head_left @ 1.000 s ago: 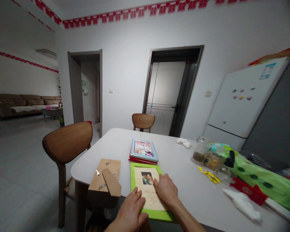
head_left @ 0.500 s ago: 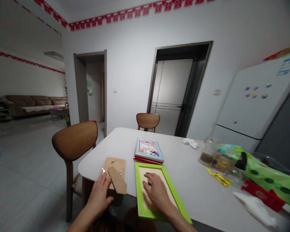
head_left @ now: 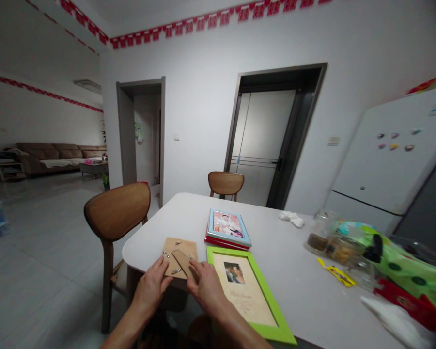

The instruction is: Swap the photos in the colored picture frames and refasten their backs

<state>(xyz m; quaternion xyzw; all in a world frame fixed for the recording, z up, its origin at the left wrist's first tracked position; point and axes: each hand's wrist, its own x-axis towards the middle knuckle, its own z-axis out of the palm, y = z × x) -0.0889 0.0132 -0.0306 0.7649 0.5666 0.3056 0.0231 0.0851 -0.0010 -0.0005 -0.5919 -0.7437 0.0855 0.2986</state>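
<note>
Head view, the only one. Landmark: green frame (head_left: 267, 291), lying flat on the tabletop (head_left: 301, 291), long side running toward the person, near end at the table edge. Inside it, a cream card (head_left: 250, 303) with a small photo (head_left: 234, 273), printed text below.

Left of the green frame: brown backing board (head_left: 172, 243), metal clips up, stand leg (head_left: 182, 261) slanting across it, near edge at the table edge. Both hands on it. Left hand (head_left: 150, 286): fingers close together, pinching the board's near left corner with the thumb. Right hand (head_left: 208, 286): fingers curled, pinching the near right corner beside the leg's end, just left of the green frame. Fingertips under the board hidden.

Just beyond the green frame: a stack, blue frame (head_left: 228, 225) with a picture on top, red frame (head_left: 225, 243) underneath.

Right of the green frame, well apart: yellow packet (head_left: 339, 276), glass jar (head_left: 317, 241) with dark contents, green bag (head_left: 403, 266), red box (head_left: 409, 300), white tissue (head_left: 394, 317) nearer the person. Another crumpled tissue (head_left: 291, 219) farther back.

Beyond the green frame, past the table: wooden chair (head_left: 225, 183). Second chair (head_left: 118, 211) left of it, at the table's left side.
</note>
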